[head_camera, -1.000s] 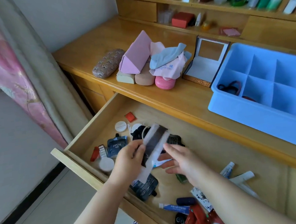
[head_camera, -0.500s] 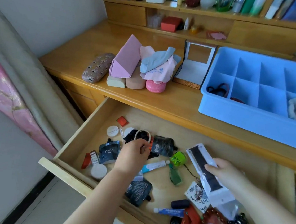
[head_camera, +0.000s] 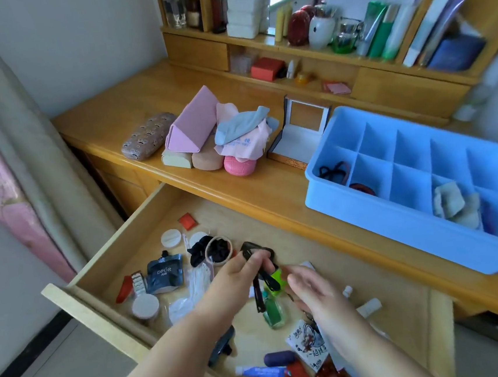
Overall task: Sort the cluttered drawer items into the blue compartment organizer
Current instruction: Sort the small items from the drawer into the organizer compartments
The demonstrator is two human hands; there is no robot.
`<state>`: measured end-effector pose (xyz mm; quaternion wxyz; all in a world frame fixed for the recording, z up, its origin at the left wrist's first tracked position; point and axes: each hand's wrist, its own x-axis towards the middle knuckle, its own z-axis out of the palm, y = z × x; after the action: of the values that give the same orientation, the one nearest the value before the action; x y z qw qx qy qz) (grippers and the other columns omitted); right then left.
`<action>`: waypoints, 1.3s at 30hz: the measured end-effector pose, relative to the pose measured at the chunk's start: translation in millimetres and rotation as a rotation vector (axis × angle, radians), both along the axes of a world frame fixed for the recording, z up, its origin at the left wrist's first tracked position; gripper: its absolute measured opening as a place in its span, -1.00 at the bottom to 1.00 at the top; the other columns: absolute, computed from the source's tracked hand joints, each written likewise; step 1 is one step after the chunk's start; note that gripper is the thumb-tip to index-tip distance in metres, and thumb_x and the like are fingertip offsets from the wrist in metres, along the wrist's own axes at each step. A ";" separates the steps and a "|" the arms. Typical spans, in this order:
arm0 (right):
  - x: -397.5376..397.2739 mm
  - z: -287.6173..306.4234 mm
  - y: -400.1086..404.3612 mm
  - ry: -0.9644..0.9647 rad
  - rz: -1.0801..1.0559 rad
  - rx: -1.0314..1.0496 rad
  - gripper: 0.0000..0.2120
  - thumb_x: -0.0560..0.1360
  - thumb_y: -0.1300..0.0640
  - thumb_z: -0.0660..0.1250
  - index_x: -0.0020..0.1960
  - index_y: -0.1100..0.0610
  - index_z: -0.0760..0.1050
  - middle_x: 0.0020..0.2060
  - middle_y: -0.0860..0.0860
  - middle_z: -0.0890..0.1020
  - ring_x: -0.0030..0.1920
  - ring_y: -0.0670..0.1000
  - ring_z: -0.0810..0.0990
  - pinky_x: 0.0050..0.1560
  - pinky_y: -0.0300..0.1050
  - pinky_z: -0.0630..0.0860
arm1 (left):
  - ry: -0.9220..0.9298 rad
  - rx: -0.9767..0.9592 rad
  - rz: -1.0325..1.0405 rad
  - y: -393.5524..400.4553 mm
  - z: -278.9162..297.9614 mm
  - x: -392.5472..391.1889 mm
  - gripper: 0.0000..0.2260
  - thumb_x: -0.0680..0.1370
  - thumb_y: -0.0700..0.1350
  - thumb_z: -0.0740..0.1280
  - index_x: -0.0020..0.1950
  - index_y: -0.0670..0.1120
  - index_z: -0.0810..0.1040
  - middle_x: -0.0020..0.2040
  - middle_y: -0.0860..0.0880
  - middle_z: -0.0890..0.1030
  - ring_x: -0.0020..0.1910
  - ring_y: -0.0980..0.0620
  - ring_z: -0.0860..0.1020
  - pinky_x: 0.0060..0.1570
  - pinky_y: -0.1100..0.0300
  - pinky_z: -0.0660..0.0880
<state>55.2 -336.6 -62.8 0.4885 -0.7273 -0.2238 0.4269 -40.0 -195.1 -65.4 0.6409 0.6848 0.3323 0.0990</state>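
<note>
Tabletop (head_camera: 271, 183): wooden, running from the far-left corner to the right edge; it carries the organizer at its right end and a pile of pouches and cloths near the middle.
Drawer (head_camera: 142, 226): pulled out below the tabletop's front edge, clutter spread from its left wall to its front-right corner.
Blue organizer (head_camera: 397, 222): on the tabletop's right end, up and to the right of both hands; hair ties lie in its near-left cells, folded cloths in a cell toward its right. The middle cells look bare.
Right hand (head_camera: 309, 286): over the drawer's middle, fingers loosely spread and holding nothing, just beside the hanging clips; it is the hand nearer the organizer.
Left hand (head_camera: 243, 268): over the drawer's middle, fingers and thumb pinching the upper ends of the clips.
Black hair clips (head_camera: 262, 290): a small bunch hanging from the left hand, long axis roughly vertical, lower ends pointing down toward the green bottle, clear of the drawer floor.
Green bottle (head_camera: 273, 310): lying in the drawer just under the clips, partly hidden by them.
Coming move, as a judgement: the clips must travel up and rightward across the tabletop's front edge to reach a cell; either a reach by the left hand or a pass to the free right hand looks likely.
</note>
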 end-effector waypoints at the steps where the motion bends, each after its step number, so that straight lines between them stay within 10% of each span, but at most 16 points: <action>1: -4.1 5.0 3.4 0.192 -0.014 0.035 -0.78 0.56 -0.05 0.22 0.18 -0.10 0.49 0.04 -0.13 0.63 0.03 -0.12 0.62 0.09 -0.19 0.52 | -0.046 -0.101 -0.025 -11.6 2.2 0.3 -0.72 0.61 0.05 0.18 -0.13 0.03 0.63 -0.14 0.17 0.66 -0.11 0.29 0.58 -0.19 0.50 0.39; 5: -14.0 26.3 1.2 0.262 0.049 0.024 -0.82 0.62 0.14 0.15 -0.01 0.09 0.53 -0.42 0.01 0.56 -0.41 -0.01 0.54 -0.38 -0.18 0.46 | -0.126 -0.260 -0.110 -36.6 0.4 6.1 -0.71 0.53 0.20 0.22 0.05 0.06 0.61 -0.18 0.13 0.66 -0.31 0.09 0.59 -0.30 0.29 0.46; 9: 15.8 55.5 -8.7 -0.174 -0.042 0.000 -0.85 0.59 0.11 0.17 -0.08 0.00 0.50 -0.43 -0.04 0.54 -0.48 -0.09 0.46 -0.45 -0.21 0.39 | -0.148 -0.244 -0.151 -29.8 -4.7 6.5 -0.56 0.42 0.40 0.20 0.23 0.28 0.51 0.16 0.17 0.61 0.22 0.18 0.52 0.26 0.08 0.34; 12: 71.0 94.6 -0.4 -0.589 -0.219 -0.027 -0.72 0.56 0.10 0.20 0.18 -0.23 0.35 -0.33 -0.09 0.63 -0.54 -0.24 0.48 -0.48 -0.39 0.37 | -0.064 -0.066 0.055 -6.3 -10.8 -0.9 -0.78 0.52 0.22 0.24 0.09 0.24 0.59 0.11 0.18 0.63 0.16 0.19 0.55 0.19 0.14 0.43; 15: 124.0 118.8 24.6 -0.665 -0.254 -0.165 -0.59 0.54 0.18 0.18 0.37 -0.01 0.34 -0.29 -0.07 0.64 -0.59 -0.15 0.46 -0.50 -0.29 0.39 | 0.023 -0.049 0.265 11.1 -25.8 -17.1 -0.84 0.60 -0.11 0.25 0.00 0.12 0.59 0.00 0.06 0.66 0.06 0.06 0.60 0.10 0.14 0.49; 21: 146.6 118.9 73.3 -0.734 -0.137 -0.456 -0.41 0.53 -0.15 0.20 0.47 0.07 0.20 0.09 0.11 0.61 0.02 0.13 0.59 -0.02 0.00 0.52 | 0.057 -0.097 0.421 22.8 -38.3 -34.9 -0.84 0.59 -0.22 0.25 0.05 -0.02 0.58 -0.05 -0.02 0.66 -0.01 0.00 0.60 0.01 0.12 0.51; 25: 124.5 92.4 59.0 -1.141 -0.137 -0.353 -0.53 0.54 -0.14 0.19 0.30 0.14 0.43 0.18 0.09 0.56 0.14 0.17 0.53 0.01 0.01 0.47 | 0.141 0.225 0.399 40.5 -39.2 -40.2 -0.85 0.57 -0.12 0.29 0.10 0.03 0.58 -0.09 0.09 0.62 -0.18 0.14 0.57 -0.27 0.34 0.42; 30: 82.6 61.1 24.6 -1.526 -0.075 -0.085 -0.58 0.47 0.00 0.25 0.23 0.21 0.50 0.24 0.14 0.54 0.22 0.20 0.48 0.24 0.15 0.37 | 0.372 0.937 -0.034 64.6 -54.9 -14.8 -0.81 0.55 -0.10 0.27 0.12 -0.05 0.60 0.07 -0.01 0.51 0.08 -0.03 0.45 0.02 0.14 0.43; 35: 41.1 32.7 11.5 -1.412 0.176 0.075 -0.65 0.49 0.06 0.27 0.24 0.16 0.51 0.28 0.08 0.50 0.28 0.10 0.46 0.37 0.12 0.30 | 0.686 1.136 -0.210 70.0 -69.6 9.3 -0.80 0.57 -0.02 0.19 0.07 -0.03 0.56 0.09 -0.02 0.49 0.10 -0.06 0.43 0.02 0.10 0.35; 39: 29.2 24.0 11.7 -1.164 0.211 0.109 -0.75 0.46 0.20 0.38 0.14 0.15 0.59 0.14 -0.01 0.60 -0.01 -0.02 0.62 0.04 -0.08 0.58 | 0.670 1.106 -0.197 69.6 -58.8 8.6 -0.82 0.57 -0.09 0.21 0.11 -0.02 0.54 0.09 0.00 0.49 0.13 -0.05 0.42 0.09 0.12 0.35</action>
<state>84.5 -324.9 -38.8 0.2772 -0.7894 -0.5477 -0.0080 -31.3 -125.5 -124.1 0.0617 0.9346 0.3496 -0.0227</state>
